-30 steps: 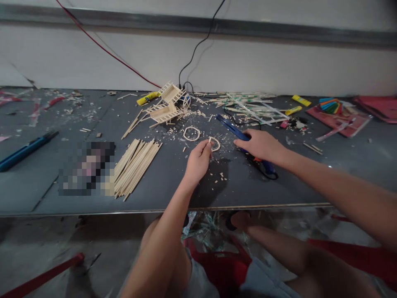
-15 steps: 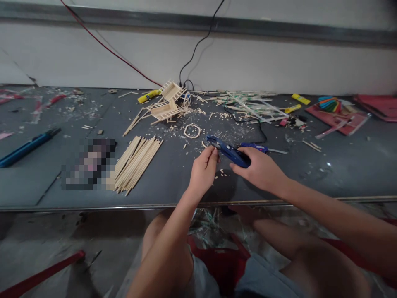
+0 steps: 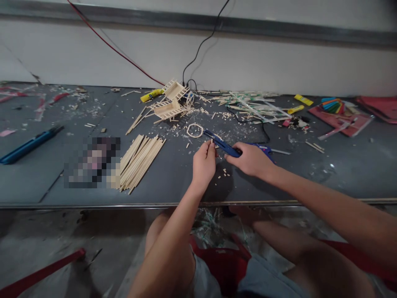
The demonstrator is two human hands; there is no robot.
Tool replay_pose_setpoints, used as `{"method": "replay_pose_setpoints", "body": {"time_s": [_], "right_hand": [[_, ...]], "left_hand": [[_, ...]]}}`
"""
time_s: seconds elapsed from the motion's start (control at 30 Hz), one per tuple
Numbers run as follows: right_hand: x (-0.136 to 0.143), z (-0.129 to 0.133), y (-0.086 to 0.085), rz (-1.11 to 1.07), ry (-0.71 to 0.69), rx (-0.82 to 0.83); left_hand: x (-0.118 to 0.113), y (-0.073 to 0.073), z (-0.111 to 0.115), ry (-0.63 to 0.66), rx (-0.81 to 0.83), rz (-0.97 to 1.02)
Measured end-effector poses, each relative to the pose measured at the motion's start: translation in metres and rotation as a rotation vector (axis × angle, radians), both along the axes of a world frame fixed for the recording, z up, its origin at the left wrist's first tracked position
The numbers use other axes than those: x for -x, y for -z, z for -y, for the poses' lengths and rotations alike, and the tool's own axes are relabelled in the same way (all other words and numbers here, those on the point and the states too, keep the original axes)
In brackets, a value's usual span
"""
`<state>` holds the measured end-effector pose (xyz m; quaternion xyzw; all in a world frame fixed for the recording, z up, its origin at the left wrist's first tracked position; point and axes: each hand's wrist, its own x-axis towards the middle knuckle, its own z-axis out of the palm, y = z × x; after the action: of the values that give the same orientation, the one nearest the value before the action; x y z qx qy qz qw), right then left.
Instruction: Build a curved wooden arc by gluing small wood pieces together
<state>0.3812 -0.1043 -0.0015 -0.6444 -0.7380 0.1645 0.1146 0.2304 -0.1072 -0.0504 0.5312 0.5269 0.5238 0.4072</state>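
My right hand (image 3: pixel 252 159) is wrapped round the handle of a blue cutting tool (image 3: pixel 221 144), whose tip points up and left. My left hand (image 3: pixel 204 163) pinches a small piece of wooden stick (image 3: pixel 212 141) against the tool's blade end. Just beyond the tip lies a ring of short sticks (image 3: pixel 195 130). Cut bits of wood (image 3: pixel 225 171) are scattered below the tool. Behind my right hand a blue glue gun (image 3: pixel 263 149) lies partly hidden. To the left is a bundle of wooden sticks (image 3: pixel 142 163).
Two small wooden stick carts (image 3: pixel 167 109) stand near the wall beside a yellow tube (image 3: pixel 151 95). Loose sticks (image 3: pixel 248 103) lie at the back. A blue cutter (image 3: pixel 27 145) is at the left, red folders (image 3: pixel 380 108) at the right. The table's edge (image 3: pixel 93 206) runs in front.
The blue tool and my right hand have shifted left, and the tool's tip now sits by the stick ring. The whole view has moved slightly, with items appearing further right.
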Motion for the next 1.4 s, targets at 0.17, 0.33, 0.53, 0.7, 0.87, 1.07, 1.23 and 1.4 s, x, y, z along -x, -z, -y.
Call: {"method": "replay_pose_setpoints", "body": {"time_s": [0.17, 0.33, 0.53, 0.7, 0.87, 1.07, 1.23, 1.4], "right_hand": [[0.005, -0.023, 0.004, 0.079, -0.012, 0.009], [0.006, -0.042, -0.002, 0.058, 0.066, 0.023], [-0.001, -0.038, -0.015, -0.004, 0.088, 0.04], [-0.003, -0.013, -0.019, -0.095, -0.002, -0.026], [-0.002, 0.004, -0.015, -0.046, -0.064, -0.125], [-0.004, 0.012, -0.009, -0.03, -0.039, -0.11], [-0.005, 0.02, -0.005, -0.027, -0.031, -0.107], [-0.008, 0.032, 0.004, -0.035, -0.03, -0.055]], "left_hand": [[0.004, -0.003, -0.016, -0.01, 0.103, 0.118], [0.008, -0.014, -0.016, 0.035, 0.191, 0.278], [0.013, -0.015, -0.011, 0.102, 0.105, 0.239], [0.017, -0.011, -0.01, 0.115, -0.029, 0.169], [0.017, -0.008, -0.009, 0.111, -0.112, 0.069], [0.019, -0.01, -0.004, 0.083, -0.111, -0.06], [0.018, -0.011, 0.006, 0.088, -0.13, -0.144], [0.017, -0.009, 0.022, 0.082, -0.149, -0.214]]}}
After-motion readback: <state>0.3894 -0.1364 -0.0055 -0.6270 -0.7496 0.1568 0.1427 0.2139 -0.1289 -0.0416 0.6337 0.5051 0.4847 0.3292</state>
